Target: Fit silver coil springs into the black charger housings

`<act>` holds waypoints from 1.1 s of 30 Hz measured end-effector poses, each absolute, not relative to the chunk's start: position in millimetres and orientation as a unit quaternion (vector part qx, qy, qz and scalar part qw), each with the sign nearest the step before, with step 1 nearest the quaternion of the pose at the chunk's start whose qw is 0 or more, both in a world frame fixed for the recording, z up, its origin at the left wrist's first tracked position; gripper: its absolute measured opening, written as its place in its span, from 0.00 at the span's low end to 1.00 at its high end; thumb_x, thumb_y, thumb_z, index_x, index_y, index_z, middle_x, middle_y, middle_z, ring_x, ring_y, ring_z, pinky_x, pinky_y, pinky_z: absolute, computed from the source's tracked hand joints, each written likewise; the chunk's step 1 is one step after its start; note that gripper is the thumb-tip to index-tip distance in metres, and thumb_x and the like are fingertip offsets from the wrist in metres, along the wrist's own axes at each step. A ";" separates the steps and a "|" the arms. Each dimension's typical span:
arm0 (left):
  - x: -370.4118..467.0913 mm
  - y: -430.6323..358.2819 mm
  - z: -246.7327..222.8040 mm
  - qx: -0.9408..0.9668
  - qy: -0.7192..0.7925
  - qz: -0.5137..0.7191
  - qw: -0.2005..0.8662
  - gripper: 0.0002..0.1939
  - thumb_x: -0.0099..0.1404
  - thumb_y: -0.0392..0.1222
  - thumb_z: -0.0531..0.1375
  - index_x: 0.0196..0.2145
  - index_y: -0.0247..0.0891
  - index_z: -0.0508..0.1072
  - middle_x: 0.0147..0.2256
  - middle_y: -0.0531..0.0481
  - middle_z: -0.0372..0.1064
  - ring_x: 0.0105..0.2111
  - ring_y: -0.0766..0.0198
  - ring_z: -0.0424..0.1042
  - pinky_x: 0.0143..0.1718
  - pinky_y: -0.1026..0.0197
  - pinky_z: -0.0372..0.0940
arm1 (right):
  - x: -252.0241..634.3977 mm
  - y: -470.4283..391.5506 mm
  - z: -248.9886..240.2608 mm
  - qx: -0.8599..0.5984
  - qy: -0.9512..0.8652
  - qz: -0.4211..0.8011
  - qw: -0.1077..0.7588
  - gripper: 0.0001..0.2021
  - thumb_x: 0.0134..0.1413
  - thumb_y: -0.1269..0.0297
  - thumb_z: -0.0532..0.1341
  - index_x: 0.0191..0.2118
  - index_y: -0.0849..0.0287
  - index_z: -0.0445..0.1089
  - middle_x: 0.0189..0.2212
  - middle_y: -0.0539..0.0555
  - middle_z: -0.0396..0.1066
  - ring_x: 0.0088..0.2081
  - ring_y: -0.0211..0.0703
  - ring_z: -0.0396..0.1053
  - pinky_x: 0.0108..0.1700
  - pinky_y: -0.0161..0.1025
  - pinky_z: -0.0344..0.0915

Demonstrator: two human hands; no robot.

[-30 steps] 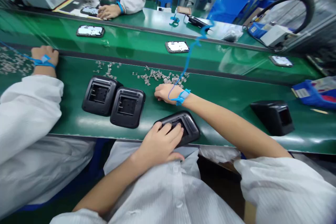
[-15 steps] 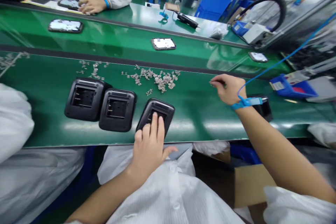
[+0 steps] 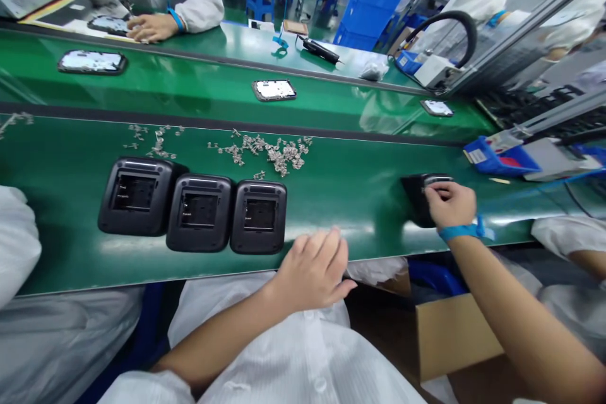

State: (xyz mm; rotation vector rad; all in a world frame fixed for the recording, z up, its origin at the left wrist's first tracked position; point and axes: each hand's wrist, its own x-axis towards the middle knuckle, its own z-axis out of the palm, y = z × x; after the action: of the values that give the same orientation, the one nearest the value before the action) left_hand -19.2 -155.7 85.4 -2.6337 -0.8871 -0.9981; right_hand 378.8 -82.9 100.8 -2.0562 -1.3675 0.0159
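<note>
Three black plastic housings [image 3: 258, 246] stand side by side on the green bench, each with a square recess and small metal contacts inside. Just right of them, at the bench's front edge, my left hand [image 3: 312, 271] hovers with loosely bent fingers, thumb apart, holding nothing. Farther right, my right hand [image 3: 452, 205], with a blue wrist strap, has its fingers closed on the upper edge of another black plastic housing [image 3: 419, 202]. My fingers hide part of that housing. Small silvery metal pieces [image 3: 284, 154] lie in a loose heap behind the row.
Behind the bench runs a green conveyor [image 3: 199, 91] carrying several phone-like units with white boards [image 3: 274, 89]. Across it, a co-worker's hand [image 3: 154, 26] rests by a device. A blue bin [image 3: 502, 158] sits at the right. A sleeve [image 3: 16, 246] is close at the left.
My left hand has let go of the third housing, now straight beside the other two, and moved right. My right hand has come down onto the housing at the right.
</note>
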 end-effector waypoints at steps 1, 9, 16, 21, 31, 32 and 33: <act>-11.5 -152.6 85.5 -0.906 -0.273 -0.312 0.084 0.31 0.74 0.60 0.51 0.58 0.30 0.71 0.62 0.32 0.66 0.57 0.47 0.65 0.53 0.49 0.58 | 361.3 -82.6 105.1 -0.780 -0.523 0.035 0.341 0.14 0.50 0.50 0.62 0.33 0.56 0.72 0.30 0.58 0.73 0.36 0.57 0.73 0.37 0.54 0.70; 16.1 -128.4 77.4 -0.947 -0.231 -0.222 -0.010 0.48 0.72 0.72 0.37 0.67 0.25 0.59 0.66 0.31 0.59 0.68 0.41 0.52 0.60 0.45 0.54 | 236.8 -92.6 153.8 -0.640 -0.709 0.109 0.275 0.08 0.57 0.56 0.65 0.35 0.54 0.78 0.31 0.53 0.81 0.32 0.47 0.78 0.36 0.42 0.74; 12.2 -133.6 80.8 -0.942 -0.262 -0.208 -0.007 0.44 0.75 0.67 0.35 0.66 0.26 0.62 0.63 0.30 0.62 0.65 0.42 0.56 0.53 0.43 0.55 | 231.0 -97.3 150.2 -0.521 -0.833 0.002 0.188 0.08 0.62 0.63 0.62 0.34 0.56 0.77 0.34 0.55 0.78 0.38 0.48 0.74 0.42 0.44 0.71; 14.9 -132.9 79.8 -0.940 -0.262 -0.216 -0.012 0.42 0.75 0.67 0.37 0.64 0.28 0.65 0.62 0.32 0.65 0.64 0.42 0.58 0.52 0.43 0.55 | 227.7 -105.9 137.2 -0.509 -0.846 -0.032 0.156 0.09 0.65 0.66 0.59 0.36 0.58 0.76 0.34 0.56 0.78 0.36 0.48 0.71 0.40 0.44 0.70; 19.2 -127.4 73.9 -0.942 -0.237 -0.237 -0.026 0.41 0.74 0.69 0.41 0.60 0.30 0.69 0.59 0.33 0.67 0.68 0.40 0.56 0.56 0.42 0.54 | 221.8 -109.9 135.3 -0.518 -0.845 -0.098 0.089 0.13 0.67 0.67 0.57 0.33 0.57 0.78 0.33 0.58 0.74 0.36 0.49 0.66 0.38 0.44 0.68; 19.6 -126.7 74.2 -0.943 -0.236 -0.234 -0.028 0.41 0.73 0.69 0.42 0.60 0.30 0.70 0.59 0.33 0.68 0.67 0.40 0.56 0.57 0.42 0.54 | 221.0 -110.7 135.5 -0.521 -0.843 -0.100 0.088 0.13 0.67 0.67 0.57 0.33 0.56 0.78 0.33 0.58 0.75 0.36 0.49 0.66 0.39 0.45 0.68; 19.8 -126.3 74.5 -0.943 -0.236 -0.231 -0.030 0.40 0.73 0.69 0.42 0.60 0.31 0.70 0.58 0.33 0.67 0.67 0.39 0.56 0.57 0.42 0.54 | 220.4 -111.5 135.7 -0.523 -0.842 -0.100 0.088 0.13 0.67 0.68 0.57 0.34 0.56 0.78 0.34 0.58 0.75 0.37 0.49 0.66 0.39 0.45 0.68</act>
State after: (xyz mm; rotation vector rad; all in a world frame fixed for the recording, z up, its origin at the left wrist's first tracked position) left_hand 19.8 -126.3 74.5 -3.0214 -0.7560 -0.7392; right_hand 220.4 -111.5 135.7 -1.5563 -2.5057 -0.2968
